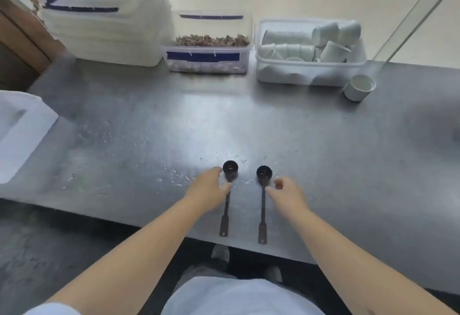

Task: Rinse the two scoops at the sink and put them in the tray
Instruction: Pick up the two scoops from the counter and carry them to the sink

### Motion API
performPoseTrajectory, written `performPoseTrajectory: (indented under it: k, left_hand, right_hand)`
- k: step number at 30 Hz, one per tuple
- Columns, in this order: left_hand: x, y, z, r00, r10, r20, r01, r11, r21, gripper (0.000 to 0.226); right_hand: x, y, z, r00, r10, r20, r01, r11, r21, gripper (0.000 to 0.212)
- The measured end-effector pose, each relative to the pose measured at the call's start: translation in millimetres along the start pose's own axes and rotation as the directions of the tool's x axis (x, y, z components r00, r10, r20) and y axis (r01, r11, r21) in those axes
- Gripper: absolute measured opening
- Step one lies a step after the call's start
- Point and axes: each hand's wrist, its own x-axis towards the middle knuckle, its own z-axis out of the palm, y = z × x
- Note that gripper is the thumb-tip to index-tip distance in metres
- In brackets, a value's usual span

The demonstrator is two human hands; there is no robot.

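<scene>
Two black long-handled scoops lie side by side on the wet steel counter, bowls away from me, handles toward the front edge. The left scoop has my left hand just over the top of its handle, fingers spread and curled beside the bowl. The right scoop has my right hand beside its neck, thumb tip touching or nearly touching the handle. Neither scoop is lifted. No sink or tray is in view.
A stack of white lidded tubs stands at the back left. A clear box of brown flakes and a clear box of small white cups sit at the back. One loose cup rests beside it. A white container is at the left edge.
</scene>
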Motion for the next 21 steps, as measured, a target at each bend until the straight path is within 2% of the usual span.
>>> performPoseTrajectory:
  k: [2, 5, 8, 14, 21]
  left_hand:
    - [9.2, -5.3, 5.0, 0.999, -0.052, 0.016, 0.053, 0.994, -0.097, 0.055]
    - [18.6, -13.3, 13.8, 0.993, -0.098, 0.065, 0.105, 0.987, -0.12, 0.054]
    - [30.3, -21.1, 18.2, 0.992, -0.098, 0.083, 0.106, 0.99, -0.096, 0.04]
    - [46.6, -23.8, 22.6, 0.987, -0.121, 0.101, 0.135, 0.981, -0.141, 0.029]
    - [51.7, -19.3, 21.2, 0.986, -0.115, 0.121, 0.132, 0.981, -0.144, 0.006]
  right_hand:
    - [4.8, 0.4, 6.1, 0.997, 0.075, -0.022, -0.075, 0.997, -0.002, 0.038]
    - [8.7, 3.1, 15.8, 0.985, 0.171, -0.026, -0.17, 0.985, 0.03, 0.033]
    - [13.2, -0.6, 20.9, 0.982, 0.187, -0.038, -0.186, 0.982, 0.027, 0.021]
    - [20.7, -1.6, 32.6, 0.961, 0.275, -0.036, -0.272, 0.96, 0.059, 0.03]
    - [28.4, 0.2, 35.6, 0.936, 0.351, -0.016, -0.343, 0.922, 0.179, 0.014]
